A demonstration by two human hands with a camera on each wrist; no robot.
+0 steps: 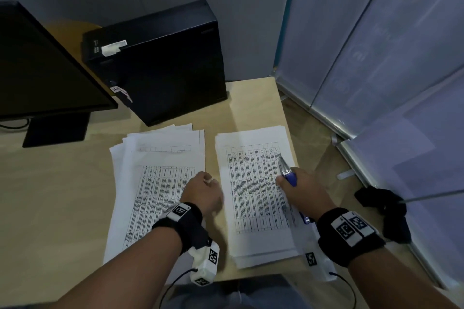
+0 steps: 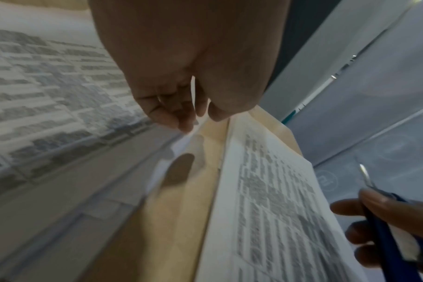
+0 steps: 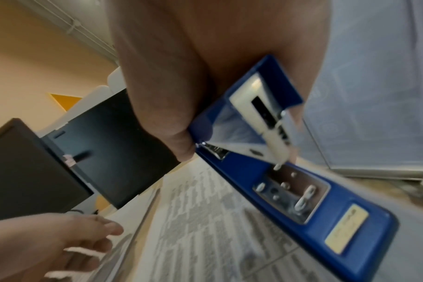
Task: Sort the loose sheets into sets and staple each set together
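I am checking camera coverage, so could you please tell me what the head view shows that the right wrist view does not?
Only the head view shows both stacks whole, the left stack and right stack, plus the desk edge. Only the right wrist view shows the stapler's underside and metal plate. Both show the right hand gripping the stapler above printed sheets, the left hand, and the dark computer case.

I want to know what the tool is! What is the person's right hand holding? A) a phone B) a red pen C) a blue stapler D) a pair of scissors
C: the right hand grips a blue stapler above the right-hand pile of sheets; the right wrist view shows its metal staple plate.
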